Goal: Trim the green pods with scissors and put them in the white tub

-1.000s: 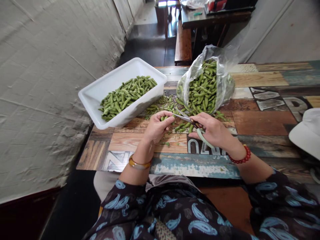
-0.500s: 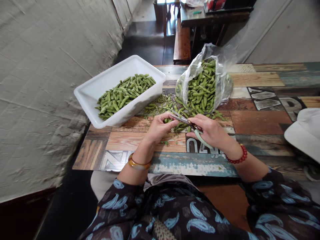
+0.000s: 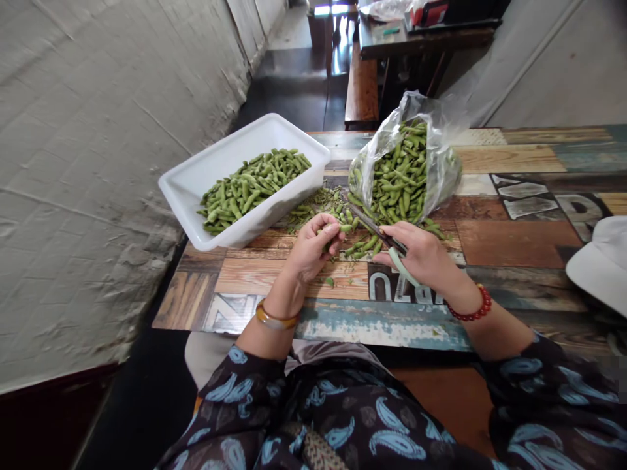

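Note:
A green pod [image 3: 345,228] pokes out from the pinched fingers of my left hand [image 3: 316,245], over the middle of the table. My right hand [image 3: 418,254] grips scissors [image 3: 371,226] with pale green handles, their dark blades pointing up and left beside the pod. Just beyond the hands, a clear plastic bag [image 3: 448,171] lies open, full of green pods [image 3: 399,179]. Loose pods and small trimmings [image 3: 313,207] are scattered between the bag and a white tub [image 3: 191,173]. Inside the tub is a heap of pods [image 3: 249,189].
The patchwork-patterned table [image 3: 514,243] runs off to the right, where a white cap [image 3: 600,258] lies at the edge. A rough pale wall [image 3: 88,163] borders the left side. Behind are a wooden bench [image 3: 361,88] and another dark table [image 3: 426,40].
The scissor blades have moved away from my left fingertips, up and to the right. A pod now shows at my left fingers. The whole view has shifted slightly.

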{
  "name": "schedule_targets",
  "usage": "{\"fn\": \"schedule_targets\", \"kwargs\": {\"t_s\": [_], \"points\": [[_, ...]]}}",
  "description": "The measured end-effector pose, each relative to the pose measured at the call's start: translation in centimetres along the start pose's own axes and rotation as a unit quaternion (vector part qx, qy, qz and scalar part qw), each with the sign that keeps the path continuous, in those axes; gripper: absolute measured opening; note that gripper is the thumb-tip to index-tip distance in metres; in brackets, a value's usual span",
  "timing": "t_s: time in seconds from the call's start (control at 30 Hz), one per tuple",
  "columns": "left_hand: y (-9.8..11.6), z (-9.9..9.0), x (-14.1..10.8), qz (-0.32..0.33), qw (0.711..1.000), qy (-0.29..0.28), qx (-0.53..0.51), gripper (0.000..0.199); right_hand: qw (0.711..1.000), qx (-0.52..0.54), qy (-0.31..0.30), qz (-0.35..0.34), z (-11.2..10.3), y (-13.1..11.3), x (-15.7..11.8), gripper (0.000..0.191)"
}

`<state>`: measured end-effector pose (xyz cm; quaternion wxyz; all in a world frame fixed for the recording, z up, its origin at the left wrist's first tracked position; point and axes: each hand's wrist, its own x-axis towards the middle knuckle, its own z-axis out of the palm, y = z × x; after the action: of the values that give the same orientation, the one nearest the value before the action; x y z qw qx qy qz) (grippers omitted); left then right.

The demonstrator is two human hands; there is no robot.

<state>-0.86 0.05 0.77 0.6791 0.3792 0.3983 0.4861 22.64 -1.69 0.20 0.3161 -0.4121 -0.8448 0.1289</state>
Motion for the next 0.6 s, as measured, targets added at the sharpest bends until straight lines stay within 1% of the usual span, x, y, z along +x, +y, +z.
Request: {"fn": "schedule_targets", "kwargs": {"t_s": [0.07,0.17,0.23,0.37,0.5,0.6], "points": [[0.1,-0.1,0.0,-0.013,1.000,0.007,-0.013,0.037,1.000,0.014,-0.001,-0.003,-0.1,0.0,0.1,0.048],[0.2,0.0,-0.1,-0.029,0.999,0.020,-0.014,0.038,0.999,0.031,-0.031,-0.005,-0.2,-0.2,0.1,0.050],[0.2,0.1,-0.1,-0.027,0.999,0.015,-0.015,0.038,0.998,0.036,-0.044,-0.004,-0.2,-0.4,0.1,0.050],[0.1,0.4,-0.2,-0.010,1.000,-0.001,-0.020,0.038,0.998,0.046,-0.046,-0.006,0.0,-0.8,0.2,0.049],[0.0,0.6,-0.3,-0.029,0.999,-0.004,-0.016,0.040,0.998,0.052,-0.046,-0.008,0.0,-0.9,0.2,0.047],[-0.1,0.5,-0.3,-0.027,1.000,-0.005,-0.010,0.041,0.998,0.049,-0.048,-0.008,0.0,-1.0,0.3,0.047]]}}
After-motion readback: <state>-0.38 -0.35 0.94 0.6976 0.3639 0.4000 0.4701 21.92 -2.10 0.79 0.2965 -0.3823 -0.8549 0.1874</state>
